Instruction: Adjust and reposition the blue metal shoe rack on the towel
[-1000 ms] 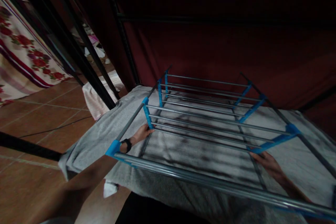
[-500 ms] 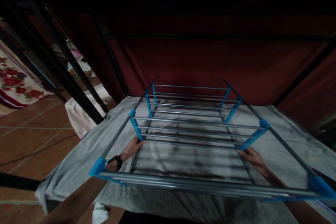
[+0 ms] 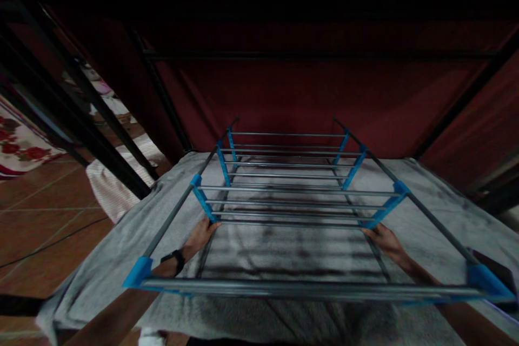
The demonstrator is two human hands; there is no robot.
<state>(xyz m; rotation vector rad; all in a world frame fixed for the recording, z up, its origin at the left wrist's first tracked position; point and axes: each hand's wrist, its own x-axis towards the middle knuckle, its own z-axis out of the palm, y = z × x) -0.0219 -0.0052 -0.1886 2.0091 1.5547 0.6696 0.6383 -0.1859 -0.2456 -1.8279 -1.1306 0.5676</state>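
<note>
A rack [image 3: 300, 191] of grey metal tubes with blue plastic joints lies over a grey blanket. My left hand [image 3: 200, 235], with a dark watch [image 3: 174, 263] on its wrist, grips the lower end of a blue side piece [image 3: 205, 203] on the rack's left. On the opposite side, my right hand [image 3: 384, 239] holds the lower end of the matching blue side piece [image 3: 383, 213]. Both forearms pass under the near bars [image 3: 308, 287]. The fingers of each hand are partly hidden by the rack.
The grey blanket [image 3: 162, 221] covers a bed framed by dark posts [image 3: 73, 102]. Dark red fabric [image 3: 284, 97] hangs behind. A dark flat object [image 3: 492, 270] lies at right. Tiled floor [image 3: 52, 216], a cable [image 3: 57, 241] and a striped cloth [image 3: 111, 184] are at left.
The view has shifted slightly, so the rack and both hands appear a little further left. My grip on the blue side pieces looks the same. More of the dark flat object shows at right.
</note>
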